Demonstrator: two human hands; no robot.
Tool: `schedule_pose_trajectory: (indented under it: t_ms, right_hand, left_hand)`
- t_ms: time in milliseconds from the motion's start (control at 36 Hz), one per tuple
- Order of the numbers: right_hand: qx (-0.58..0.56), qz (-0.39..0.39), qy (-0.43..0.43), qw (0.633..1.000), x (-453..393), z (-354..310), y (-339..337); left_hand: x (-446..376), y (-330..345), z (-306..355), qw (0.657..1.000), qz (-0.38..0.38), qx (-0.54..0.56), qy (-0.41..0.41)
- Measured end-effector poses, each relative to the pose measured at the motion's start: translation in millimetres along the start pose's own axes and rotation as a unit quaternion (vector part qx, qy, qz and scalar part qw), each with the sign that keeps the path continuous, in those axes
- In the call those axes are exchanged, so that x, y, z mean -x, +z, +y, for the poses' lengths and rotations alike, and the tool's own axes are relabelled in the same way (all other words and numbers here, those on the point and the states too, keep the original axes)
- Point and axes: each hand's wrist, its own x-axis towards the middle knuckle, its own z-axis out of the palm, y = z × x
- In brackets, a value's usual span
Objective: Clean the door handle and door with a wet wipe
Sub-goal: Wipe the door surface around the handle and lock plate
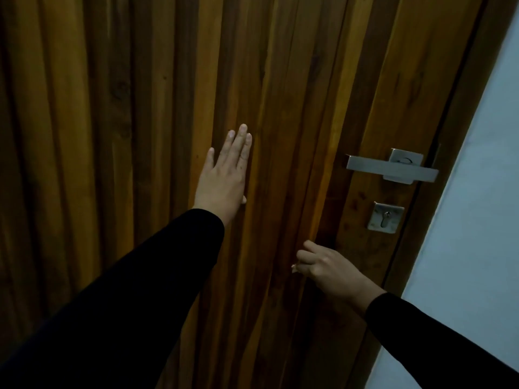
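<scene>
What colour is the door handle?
Brushed silver metal; the door handle shows best in the head view, against the brown wooden door.

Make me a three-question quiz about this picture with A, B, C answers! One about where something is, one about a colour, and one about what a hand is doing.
1. Where is the keyhole plate?
A. Below the door handle
B. Above the handle
C. At the door's left side

2. What colour are the sleeves?
A. White
B. Red
C. Black

3. How is the left hand?
A. Gripping the handle
B. Flat against the door, fingers straight
C. Making a fist

Answers:
1 A: the plate sits under the lever.
2 C: both arms wear black.
3 B: its fingers lie straight on the wood; the curled hand is the right hand, lower down.
</scene>
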Motion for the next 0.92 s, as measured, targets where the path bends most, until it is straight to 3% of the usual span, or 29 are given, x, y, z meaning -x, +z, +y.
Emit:
schedule_pose_trajectory:
  t_ms: [222,583,806,917]
  right_hand:
    - [-0.011,-0.006,0.044,0.999,10.4,-2.4,-7.8]
    - [-0.052,0.09,0.243,0.965,29.5,15.2,-57.5]
    - [-0.104,0.225,0.372,0.895,9.8,22.0,-87.7]
    - [-0.136,0.253,0.426,0.858,-8.5,25.1,-90.3]
  left_hand:
    - [-0.7,0.5,1.7,1.0,-0.001,0.002,-0.002]
    - [1.3,-6.0,7.0,0.999,-0.021,-0.006,-0.027]
    - [12.3,-10.3,29.9,0.999,0.008,-0.013,0.043]
    - [6.8,-12.3,50.4,0.996,0.004,-0.033,0.081]
